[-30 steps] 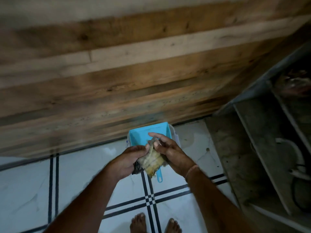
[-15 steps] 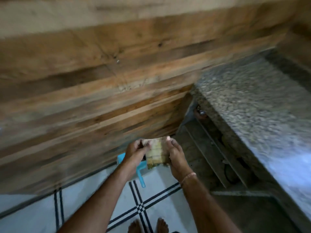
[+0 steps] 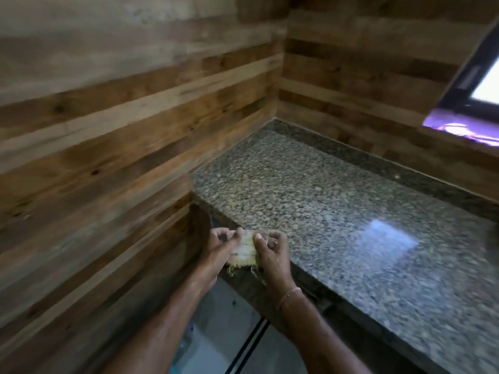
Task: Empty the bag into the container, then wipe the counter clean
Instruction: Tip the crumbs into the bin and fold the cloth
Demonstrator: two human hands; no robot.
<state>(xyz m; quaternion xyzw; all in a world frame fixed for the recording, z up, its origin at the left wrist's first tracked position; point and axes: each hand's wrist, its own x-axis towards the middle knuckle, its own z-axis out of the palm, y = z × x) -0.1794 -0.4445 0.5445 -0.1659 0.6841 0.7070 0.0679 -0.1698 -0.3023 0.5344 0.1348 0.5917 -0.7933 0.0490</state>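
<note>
Judged from this view, the emptying step looks finished or at least set aside: no container shows anywhere, nothing is being poured, and the wiping has not begun. At the left runs the plank wall [image 3: 108, 130], and just in front of it the person's left hand [image 3: 218, 249] has its fingers curled, pinching the left edge of a frayed woven piece [image 3: 244, 251]. This pale, yellowish piece is stretched flat between both hands with loose threads hanging from its lower edge. Whether it is the flattened bag or a rag cannot be told. The right hand [image 3: 272, 252] grips the opposite edge, thumb laid on the face and fingers curled behind. The piece is held over the front left corner of the granite counter [image 3: 337, 211], whose speckled top reflects light from the window [image 3: 483, 85] at the far right.
</note>
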